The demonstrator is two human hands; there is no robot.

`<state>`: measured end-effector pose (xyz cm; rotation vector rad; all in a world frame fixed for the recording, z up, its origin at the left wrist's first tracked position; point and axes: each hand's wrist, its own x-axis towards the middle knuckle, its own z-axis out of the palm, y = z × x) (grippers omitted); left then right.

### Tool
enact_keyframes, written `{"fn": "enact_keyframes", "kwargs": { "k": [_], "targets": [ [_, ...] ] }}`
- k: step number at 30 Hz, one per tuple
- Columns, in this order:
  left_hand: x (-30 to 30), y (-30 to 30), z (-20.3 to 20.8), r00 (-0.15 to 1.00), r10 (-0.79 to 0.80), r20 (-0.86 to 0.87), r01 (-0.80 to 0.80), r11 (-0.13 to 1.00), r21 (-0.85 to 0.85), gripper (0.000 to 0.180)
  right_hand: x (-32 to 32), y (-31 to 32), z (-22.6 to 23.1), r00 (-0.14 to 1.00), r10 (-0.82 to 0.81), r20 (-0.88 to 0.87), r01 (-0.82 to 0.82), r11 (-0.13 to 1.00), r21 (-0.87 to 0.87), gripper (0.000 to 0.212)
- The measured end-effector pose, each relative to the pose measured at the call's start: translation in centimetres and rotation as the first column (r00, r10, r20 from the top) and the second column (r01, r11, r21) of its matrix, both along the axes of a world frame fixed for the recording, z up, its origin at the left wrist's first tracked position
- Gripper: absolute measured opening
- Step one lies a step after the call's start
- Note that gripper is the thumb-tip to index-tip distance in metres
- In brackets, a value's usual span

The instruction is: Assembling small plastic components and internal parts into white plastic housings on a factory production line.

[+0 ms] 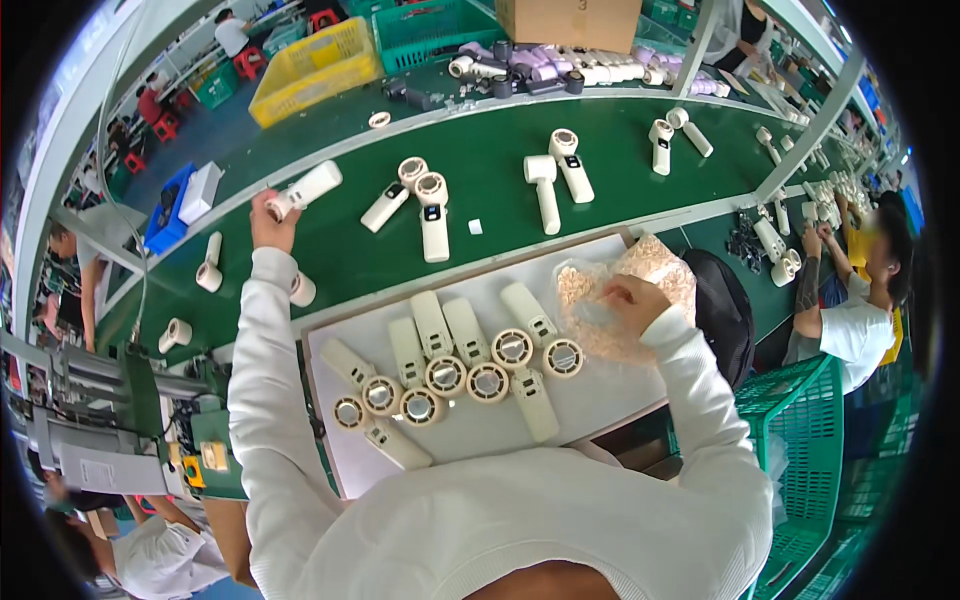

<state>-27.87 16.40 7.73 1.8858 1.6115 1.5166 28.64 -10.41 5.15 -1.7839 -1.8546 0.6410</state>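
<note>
Reaching out over the green bench at the left, my left hand (274, 222) is closed round the head end of a cream handheld fan (316, 184), whose handle points up and right. My right hand (638, 303) is over a clear plastic bag (586, 340) of small beige parts, with its fingers curled together; what they pinch is too small to tell. Between my arms, a white board (480, 420) bears several cream handheld fans (487, 382) lying close together, most with round grilles facing up. Another fan (302, 290) is partly hidden behind my left sleeve.
Several more fans (434, 218) lie spaced along the green bench (330, 240). Yellow (312, 72) and green crates stand beyond it, beside a cardboard box (570, 22). A black bag (720, 310) and green basket (800, 450) are at my right, where a co-worker (850, 310) sits.
</note>
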Motion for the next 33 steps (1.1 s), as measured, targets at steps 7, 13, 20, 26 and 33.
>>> {"fn": "enact_keyframes", "kwargs": {
  "k": [7,13,20,26,33],
  "targets": [
    [3.1,-2.9,-2.1,0.875,-0.416,-0.249,0.31,0.875,-0.372,0.049,-1.9,-2.0,-1.2,0.925,-0.257,0.278,0.135,0.91,0.393,0.011],
    [4.5,-2.6,-6.4,0.848,-0.263,-0.46,0.204,0.963,-0.175,0.052,-4.3,-2.6,1.2,0.953,-0.122,0.278,0.169,0.974,-0.153,0.014],
    [1.8,-5.5,-1.4,0.868,-0.322,-0.378,0.139,0.888,-0.437,0.055,-5.9,-1.3,1.2,0.971,0.073,0.229,-0.081,0.996,0.023,0.014],
    [-5.5,-9.1,-2.2,0.904,-0.329,-0.273,0.117,0.803,-0.584,0.052,-4.5,-0.4,-0.2,0.99,0.101,0.102,-0.097,0.994,-0.04,0.017],
    [-5.2,-9.0,-5.6,0.715,-0.183,-0.674,-0.214,0.862,-0.46,0.048,-4.4,-0.1,1.6,0.981,0.192,-0.016,-0.192,0.968,-0.158,0.015]
  ]
}}
